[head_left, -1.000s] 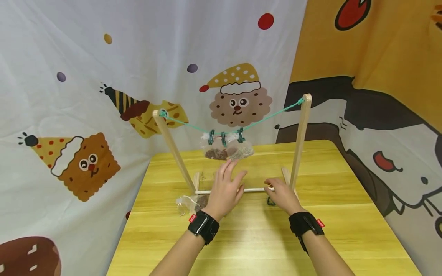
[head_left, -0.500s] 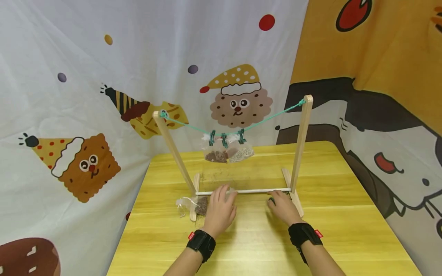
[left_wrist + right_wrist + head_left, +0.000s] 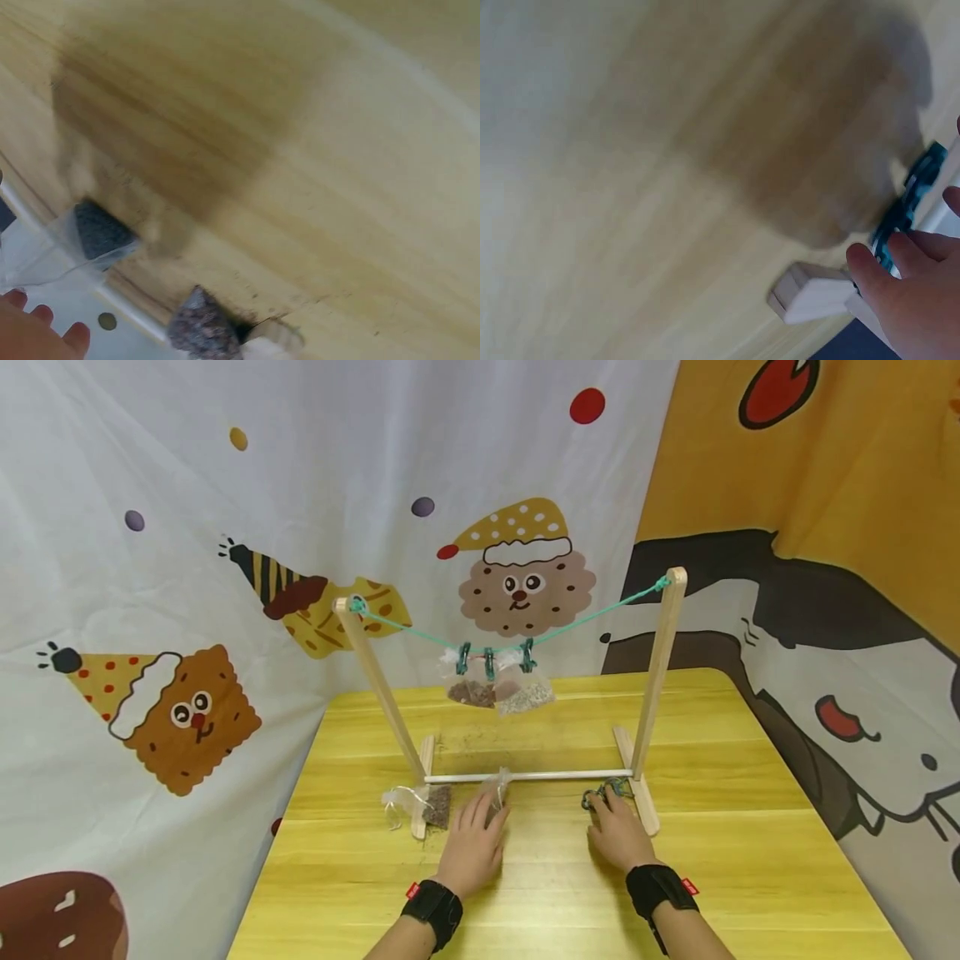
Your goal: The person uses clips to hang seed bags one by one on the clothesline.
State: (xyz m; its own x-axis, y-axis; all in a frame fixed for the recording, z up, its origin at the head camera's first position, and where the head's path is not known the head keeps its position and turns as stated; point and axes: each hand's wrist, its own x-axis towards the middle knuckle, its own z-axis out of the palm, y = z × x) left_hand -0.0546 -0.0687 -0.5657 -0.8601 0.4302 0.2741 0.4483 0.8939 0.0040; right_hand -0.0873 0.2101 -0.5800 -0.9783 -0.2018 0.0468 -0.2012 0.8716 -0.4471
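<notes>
My left hand (image 3: 472, 852) lies over the table with fingers extended toward a sheer drawstring pouch (image 3: 498, 783). In the left wrist view this pouch (image 3: 101, 232) has dark grains at one end, and my fingertips are right at its sheer edge. My right hand (image 3: 621, 835) has its fingertips at several dark green clips (image 3: 594, 797) by the frame's right foot. The right wrist view shows a clip (image 3: 900, 210) partly hidden behind those fingers. Farther back, pouches (image 3: 525, 695) of grain hang by green clips (image 3: 489, 663) from a teal cord (image 3: 600, 610).
The cord is tied between two wooden posts (image 3: 378, 685) (image 3: 658, 677), joined low down by a white rod (image 3: 562, 774). Another pouch (image 3: 437, 807) with brown grains lies against the left foot. Crumbs are scattered on the wooden table (image 3: 555, 893). A printed cloth (image 3: 337, 443) stands behind.
My left hand has come down from the hanging pouches to the pouch at the rod. My right hand has drawn back toward me, uncovering more of the clips.
</notes>
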